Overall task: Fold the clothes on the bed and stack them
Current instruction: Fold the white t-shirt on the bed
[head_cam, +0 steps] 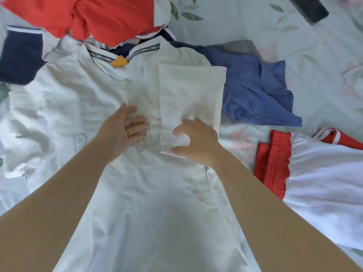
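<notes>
The right grip, a bare hand, is curled narrow: thumb and fingers pinch a small bunch of cloth at the near end of the folded panel. The left grip is wide and holds nothing. Its fingers are straight and lie flat on the cloth just beside the panel's inner edge. A narrow strip of fabric separates the two grips.

Both rest on the white T-shirt, which lies spread across the middle of the bed with its neck pointing away from the person and its hem under the forearms. The cloth is thin and softly creased, with faint pale letters showing through near the left grip. The neckline has a black-and-white lettered band and a yellow tag inside it. The shirt's right side is turned in over the body as a long rectangular panel, and the left side still lies out flat.

Just to the right of the panel lies a crumpled blue garment, with a grey garment behind it. A red garment is heaped beyond the collar, and a navy piece with white trim lies at the far left. At the right edge is a white garment with a red gathered band. The sheet is pale green with leaves and pink flowers. A dark phone lies on it at the far right corner.
</notes>
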Motion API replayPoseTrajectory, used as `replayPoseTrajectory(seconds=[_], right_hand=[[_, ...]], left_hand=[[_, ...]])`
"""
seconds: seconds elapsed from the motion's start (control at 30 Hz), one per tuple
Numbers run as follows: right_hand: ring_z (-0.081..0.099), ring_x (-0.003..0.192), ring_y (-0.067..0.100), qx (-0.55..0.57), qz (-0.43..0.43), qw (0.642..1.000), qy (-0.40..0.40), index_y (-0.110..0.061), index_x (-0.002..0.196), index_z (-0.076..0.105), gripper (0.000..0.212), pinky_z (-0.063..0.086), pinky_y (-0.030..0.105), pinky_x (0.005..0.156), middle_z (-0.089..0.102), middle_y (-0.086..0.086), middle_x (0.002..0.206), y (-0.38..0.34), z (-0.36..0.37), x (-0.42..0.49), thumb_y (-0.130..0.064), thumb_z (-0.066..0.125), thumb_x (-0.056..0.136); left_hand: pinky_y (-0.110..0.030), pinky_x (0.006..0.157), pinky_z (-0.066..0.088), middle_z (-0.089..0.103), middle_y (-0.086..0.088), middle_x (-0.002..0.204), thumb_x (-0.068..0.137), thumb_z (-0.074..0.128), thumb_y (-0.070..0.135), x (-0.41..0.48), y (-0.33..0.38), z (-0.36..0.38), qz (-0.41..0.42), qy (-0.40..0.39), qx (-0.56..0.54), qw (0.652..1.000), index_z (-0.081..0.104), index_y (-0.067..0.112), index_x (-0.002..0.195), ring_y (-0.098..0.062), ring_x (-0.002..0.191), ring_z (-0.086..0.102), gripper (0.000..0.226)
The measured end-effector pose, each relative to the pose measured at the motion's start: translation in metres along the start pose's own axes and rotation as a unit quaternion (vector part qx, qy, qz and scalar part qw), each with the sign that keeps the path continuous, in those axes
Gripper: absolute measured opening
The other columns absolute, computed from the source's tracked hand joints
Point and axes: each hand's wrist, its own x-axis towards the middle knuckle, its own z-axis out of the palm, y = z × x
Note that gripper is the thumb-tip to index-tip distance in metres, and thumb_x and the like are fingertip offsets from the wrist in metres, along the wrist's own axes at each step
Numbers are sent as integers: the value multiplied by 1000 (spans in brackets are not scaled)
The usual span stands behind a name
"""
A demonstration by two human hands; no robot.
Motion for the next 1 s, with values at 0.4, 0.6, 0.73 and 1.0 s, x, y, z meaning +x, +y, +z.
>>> replayPoseTrajectory(seconds=[0.4, 0.6, 0.73, 1.0], right_hand=[[23, 141, 17, -13, 2, 990, 139, -29, 141, 38, 53, 22, 34, 113, 28, -6, 153, -106, 62, 23, -27, 55, 90], [13, 142, 28, -94, 26, 994, 52, -41, 143, 22, 57, 13, 50, 114, 19, -11, 152, -183, 119, 63, -40, 45, 91], [-4, 145, 31, -151, 96, 983, 31, -40, 147, 9, 63, 2, 57, 114, 1, -7, 159, -193, 135, 74, -42, 41, 93], [-8, 146, 28, -167, 124, 977, 39, -42, 147, 6, 64, -1, 56, 115, -5, -9, 159, -197, 143, 75, -43, 40, 93]], left_hand=[[-30, 67, 47, 61, 10, 78, 92, 52, 17, -18, 15, -116, 174, 142, 179, 958, 61, 30, 83, -13, 65, 60, 18], [-40, 103, 32, 42, -3, 139, 91, 51, 23, -4, 3, -227, 97, 365, 294, 878, 49, 21, 130, -25, 126, 40, 39], [-43, 110, 20, 27, -8, 150, 87, 56, 45, 16, -3, -273, -30, 384, 292, 875, 28, 17, 144, -30, 135, 29, 70], [-26, 56, 36, 47, 2, 66, 78, 70, 27, 42, 10, -309, -60, 215, 150, 963, 52, 16, 70, -22, 67, 45, 22]])
